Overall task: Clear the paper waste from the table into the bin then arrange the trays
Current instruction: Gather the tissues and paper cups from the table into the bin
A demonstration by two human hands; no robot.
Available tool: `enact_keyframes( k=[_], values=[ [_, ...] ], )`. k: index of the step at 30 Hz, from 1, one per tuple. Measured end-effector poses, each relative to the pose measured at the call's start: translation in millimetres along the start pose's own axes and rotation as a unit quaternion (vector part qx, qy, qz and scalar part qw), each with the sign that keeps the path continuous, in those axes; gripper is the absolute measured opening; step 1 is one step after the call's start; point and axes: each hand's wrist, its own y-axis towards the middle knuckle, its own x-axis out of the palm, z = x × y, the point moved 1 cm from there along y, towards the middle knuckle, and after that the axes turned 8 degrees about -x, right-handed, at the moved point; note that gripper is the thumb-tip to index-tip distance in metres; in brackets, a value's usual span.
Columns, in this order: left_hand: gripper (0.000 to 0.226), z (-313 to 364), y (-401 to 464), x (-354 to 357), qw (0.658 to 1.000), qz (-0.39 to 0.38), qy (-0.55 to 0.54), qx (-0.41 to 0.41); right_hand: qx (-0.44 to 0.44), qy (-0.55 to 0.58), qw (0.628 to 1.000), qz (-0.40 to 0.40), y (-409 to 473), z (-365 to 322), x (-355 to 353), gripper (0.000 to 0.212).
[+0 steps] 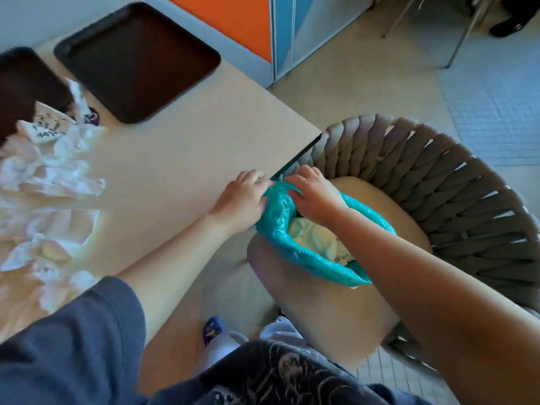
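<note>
- The left hand (244, 197) sits at the near right edge of the table (181, 159), its fingers curled over the rim of the teal bin bag (304, 255) and gripping the plastic.
- The right hand (314, 192) comes in just beside it, fingers curled down onto the same far stretch of the bag's rim; the two hands nearly touch there.
- The bag hangs open just off the table's right side, resting on the tan seat cushion of a woven grey chair (455, 182). Pale crumpled paper (318, 241) lies inside it.
- More paper waste (49, 182) is heaped on the left part of the table: white crumpled tissues and a printed wrapper, blurred enough that single pieces are hard to tell apart.
- A dark tray (137, 59) lies flat on the far part of the table. A second dark tray (20, 80) lies at the far left, cut off by the frame edge, its near side touching the paper heap.
- A small blue and purple wrapper (213, 331) lies on the floor below the near table edge.
</note>
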Motion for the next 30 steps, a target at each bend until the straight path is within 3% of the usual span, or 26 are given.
enact_keyframes(
  k=[20,26,30],
  values=[
    [0.041,-195.7,-170.9,-73.8,0.961,0.135,-0.003,-0.241,-0.187,-0.007,0.974,-0.125,98.7,-231.2,70.3,0.049],
    [0.061,-229.7,-222.6,-75.1,0.956,0.145,0.009,-0.257,-0.226,-0.012,0.963,-0.147,104.3,-295.1,100.8,0.056],
    [0.052,-246.6,-253.4,-64.6,0.97,0.126,-0.012,-0.209,-0.245,-0.007,0.959,-0.142,110.5,-330.6,121.4,0.055]
  ],
)
